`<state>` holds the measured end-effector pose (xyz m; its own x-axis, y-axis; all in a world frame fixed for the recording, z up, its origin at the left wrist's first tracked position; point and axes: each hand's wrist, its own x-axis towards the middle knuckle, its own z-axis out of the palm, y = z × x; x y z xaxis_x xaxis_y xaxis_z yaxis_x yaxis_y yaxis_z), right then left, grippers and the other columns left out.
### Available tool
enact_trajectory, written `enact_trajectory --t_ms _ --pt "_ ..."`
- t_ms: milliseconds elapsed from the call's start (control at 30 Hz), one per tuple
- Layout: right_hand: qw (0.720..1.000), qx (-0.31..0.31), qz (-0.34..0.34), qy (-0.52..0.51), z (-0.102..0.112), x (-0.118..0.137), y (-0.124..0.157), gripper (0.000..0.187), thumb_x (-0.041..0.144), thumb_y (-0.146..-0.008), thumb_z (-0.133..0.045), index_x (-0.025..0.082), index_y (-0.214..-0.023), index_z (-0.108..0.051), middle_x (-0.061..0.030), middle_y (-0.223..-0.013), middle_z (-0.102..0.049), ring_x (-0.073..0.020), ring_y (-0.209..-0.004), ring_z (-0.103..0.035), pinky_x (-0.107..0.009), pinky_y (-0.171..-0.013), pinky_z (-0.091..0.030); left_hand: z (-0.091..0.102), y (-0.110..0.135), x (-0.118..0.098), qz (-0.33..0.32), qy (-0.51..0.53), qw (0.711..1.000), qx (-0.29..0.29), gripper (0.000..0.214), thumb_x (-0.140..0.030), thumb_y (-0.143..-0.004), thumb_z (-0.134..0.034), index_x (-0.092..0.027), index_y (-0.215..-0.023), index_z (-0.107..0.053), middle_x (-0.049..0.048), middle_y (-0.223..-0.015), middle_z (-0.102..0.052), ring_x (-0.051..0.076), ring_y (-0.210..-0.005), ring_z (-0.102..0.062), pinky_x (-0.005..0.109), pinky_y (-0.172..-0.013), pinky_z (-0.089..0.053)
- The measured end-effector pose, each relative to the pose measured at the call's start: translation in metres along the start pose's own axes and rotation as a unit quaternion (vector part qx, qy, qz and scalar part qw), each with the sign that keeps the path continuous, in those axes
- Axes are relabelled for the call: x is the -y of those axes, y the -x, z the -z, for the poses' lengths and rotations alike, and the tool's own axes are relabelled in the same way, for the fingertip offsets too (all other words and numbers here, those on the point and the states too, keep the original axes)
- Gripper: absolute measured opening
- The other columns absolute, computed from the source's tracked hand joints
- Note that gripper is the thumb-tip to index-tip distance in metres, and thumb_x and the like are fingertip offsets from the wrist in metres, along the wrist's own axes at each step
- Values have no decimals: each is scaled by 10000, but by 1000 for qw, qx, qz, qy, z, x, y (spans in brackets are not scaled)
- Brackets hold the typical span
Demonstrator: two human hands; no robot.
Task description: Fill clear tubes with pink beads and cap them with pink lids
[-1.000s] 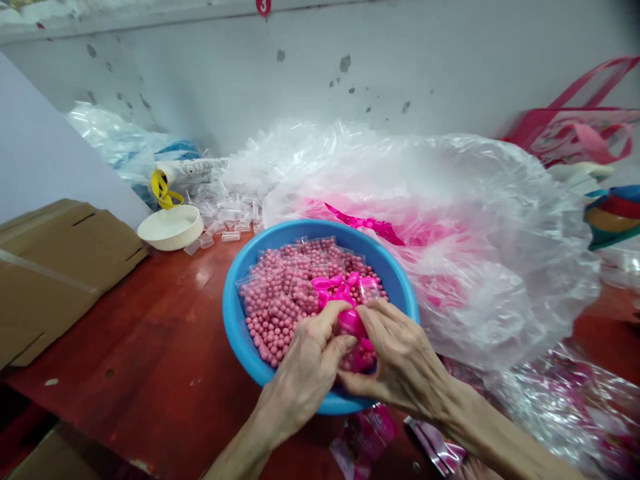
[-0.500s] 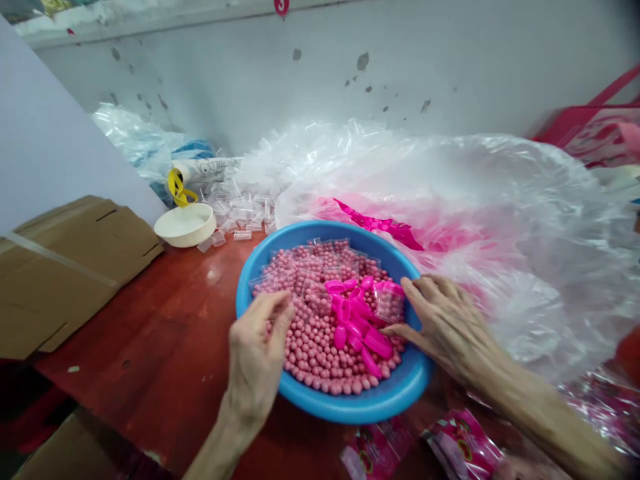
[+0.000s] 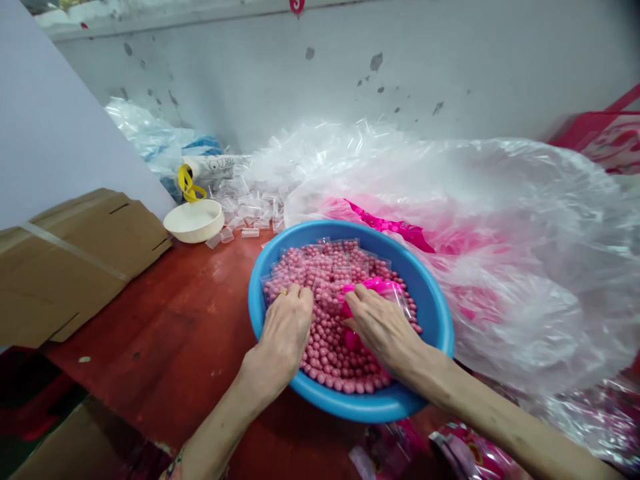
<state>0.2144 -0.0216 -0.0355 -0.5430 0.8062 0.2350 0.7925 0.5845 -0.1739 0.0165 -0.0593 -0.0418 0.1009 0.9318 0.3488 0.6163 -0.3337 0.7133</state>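
A blue plastic basin [image 3: 440,320] stands on the red table, holding loose pink beads [image 3: 333,360]. Small clear containers filled with beads [image 3: 320,263] lie over the far side of the pile. My left hand [image 3: 286,327] is over the basin's left part, its fingers curled down together at the beads; whatever they hold is hidden. Glossy bright pink plastic pieces [image 3: 383,287] sit right of the middle, partly covered by my right hand [image 3: 383,327]. Its thumb and fingers close on one of these pieces.
Shiny pink printed packets [image 3: 473,450] lie at the front right. Large clear plastic bags [image 3: 540,220] fill the back and right. At the back left are loose clear tubes [image 3: 255,213], a white round dish [image 3: 194,222] and yellow tape [image 3: 189,183]. A cardboard box [image 3: 85,260] stands left.
My right hand has moved left from the basin's right rim onto the pink plastic pieces. My left hand has shifted slightly right and its fingers have turned down into the beads.
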Motion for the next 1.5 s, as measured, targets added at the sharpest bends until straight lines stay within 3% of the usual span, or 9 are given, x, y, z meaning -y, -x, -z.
enact_trajectory --t_ms 200,400,633,733,833,1000,1200,1367,1500 --pt "984 24 -58 -165 22 -18 6 150 221 -744 -642 152 -872 -611 -31 -768 -645 -173 -688 -606 -289 -623 -488 -10 -13 -4 5 67 995 78 217 -199 -804 -545 -224 -1007 -617 91 -988 -665 287 -1012 -580 411 -914 -419" --pt "800 87 -200 -559 21 -16 8 351 363 -574 -784 154 -758 -570 73 -590 -494 -86 -528 -465 -221 -515 -398 -20 -23 -9 -7 68 985 157 301 -144 -794 -519 -217 -1078 -588 84 -1055 -651 263 -1020 -573 382 -913 -404" --pt "748 39 -240 -618 28 -6 10 356 308 -541 -827 159 -781 -611 40 -666 -601 -114 -620 -567 -250 -629 -479 -7 -34 -33 37 122 977 171 221 -109 -744 -581 -175 -955 -595 34 -882 -658 199 -834 -614 305 -748 -469" --pt "724 2 -240 -646 39 0 11 322 277 -519 -839 174 -745 -634 29 -694 -638 -127 -649 -601 -257 -647 -505 -2 -31 -45 119 295 937 146 197 -91 -700 -636 -162 -882 -613 11 -848 -650 148 -796 -612 251 -722 -483" --pt "707 -22 -232 -668 46 10 11 319 282 -544 -828 203 -823 -695 22 -703 -671 -148 -690 -632 -283 -695 -529 -2 -28 -53 221 484 843 81 283 -107 -625 -736 -152 -873 -608 -18 -742 -637 102 -665 -598 220 -647 -503" --pt "750 -87 -208 -622 52 20 10 332 343 -701 -721 249 -1018 -700 3 -784 -701 -164 -785 -647 -306 -752 -538 -3 -23 -64 242 589 771 4 229 -134 -612 -784 -116 -768 -618 -5 -727 -636 87 -654 -597 195 -637 -518" --pt "783 -78 -149 -599 64 7 11 281 312 -726 -713 244 -992 -654 22 -776 -666 -109 -655 -620 -208 -580 -521 -1 -13 -76 169 478 862 30 70 -191 -810 -637 -151 -839 -588 -12 -758 -606 86 -703 -585 179 -669 -499" --pt "903 -150 -23 -403 72 -1 16 138 242 -798 -661 237 -935 -672 9 -765 -657 -117 -691 -611 -213 -620 -510 -1 -7 -76 118 324 937 58 93 -220 -879 -551 -210 -960 -595 -23 -806 -598 101 -747 -564 194 -697 -457" --pt "937 -155 77 -303 79 4 15 154 190 -866 -566 207 -962 -685 -28 -794 -666 -130 -701 -630 -221 -599 -519 -7 -4 -73 96 306 944 76 125 -238 -897 -522 -210 -997 -591 -13 -822 -605 123 -776 -565 218 -719 -445"
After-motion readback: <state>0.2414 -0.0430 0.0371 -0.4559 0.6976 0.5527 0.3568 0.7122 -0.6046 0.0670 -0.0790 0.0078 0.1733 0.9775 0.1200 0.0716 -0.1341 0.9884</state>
